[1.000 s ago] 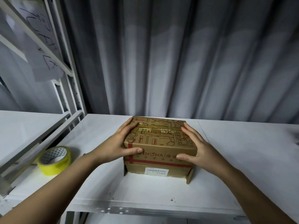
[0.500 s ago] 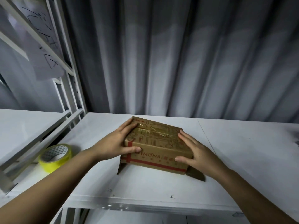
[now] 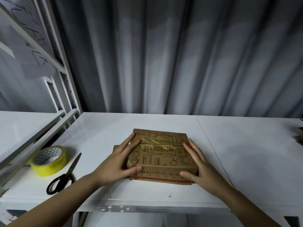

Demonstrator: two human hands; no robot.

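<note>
Head view: a printed cardboard box (image 3: 161, 154) lies flat on the white worktop (image 3: 246, 153), roughly at its centre and near the front edge, with a strip of clear tape running across its top face.

The left hand (image 3: 118, 163) grasps the box at its 9 o'clock side: the fingers (image 3: 131, 143) lie along the top edge and the thumb presses the front face. The right hand (image 3: 201, 167) grasps the 3 o'clock side in mirror fashion, thumb on the front face. Neither hand is released or clenched empty.

A brown flap edge projects from under the box at about 10 o'clock, behind the left hand. A yellow tape roll (image 3: 49, 161) stands at 9 o'clock of the box, well apart from it; black scissors (image 3: 64, 175) lie just beside the roll, at about 8 o'clock of the box.

Assessment: the step in hand appears to be seating the box square and flat on the worktop. Recommendations:
- Press evenly from both sides, so the box does not skew.
- Keep the thumbs low on the front face; the board looks light and may buckle under point pressure.
- Tuck the projecting flap before letting go.
- Leave the top seam uncovered should more tape be wanted.
</note>
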